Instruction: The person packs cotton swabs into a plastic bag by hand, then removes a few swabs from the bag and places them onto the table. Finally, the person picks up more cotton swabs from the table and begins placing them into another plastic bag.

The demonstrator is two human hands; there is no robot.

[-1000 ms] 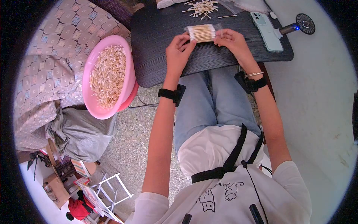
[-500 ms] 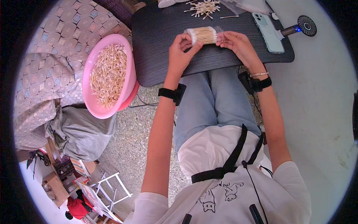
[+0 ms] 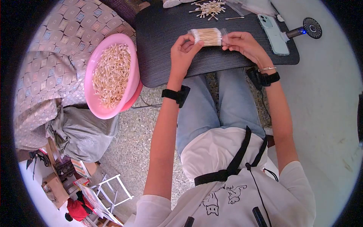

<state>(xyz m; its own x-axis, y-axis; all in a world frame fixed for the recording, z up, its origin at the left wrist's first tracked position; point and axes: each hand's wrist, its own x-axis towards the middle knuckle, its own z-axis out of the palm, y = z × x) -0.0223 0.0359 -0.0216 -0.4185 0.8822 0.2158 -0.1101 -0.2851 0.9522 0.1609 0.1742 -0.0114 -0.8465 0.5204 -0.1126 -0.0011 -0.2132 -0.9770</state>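
Note:
A clear plastic bag packed with cotton swabs (image 3: 209, 37) is held level above the dark table (image 3: 162, 56). My left hand (image 3: 183, 51) is closed around its left end, the thumb lying along the front of the swabs. At the other end, my right hand (image 3: 242, 43) pinches the loose clear plastic of the bag between thumb and fingers. Beyond the bag, a heap of loose cotton swabs (image 3: 210, 9) lies on the table, with a single swab (image 3: 235, 17) to its right.
Left of the table stands a pink basin (image 3: 90, 94) full of cotton swabs. A phone (image 3: 275, 36) and a small fan (image 3: 312, 28) are at the table's right side. More clear plastic (image 3: 253, 6) lies at the back. A grey cloth-like bundle (image 3: 85, 132) sits lower left.
The right hand has shifted slightly right along the bag's plastic end, its wrist swinging outward. The left hand keeps its hold on the bag, and the knees have parted a little.

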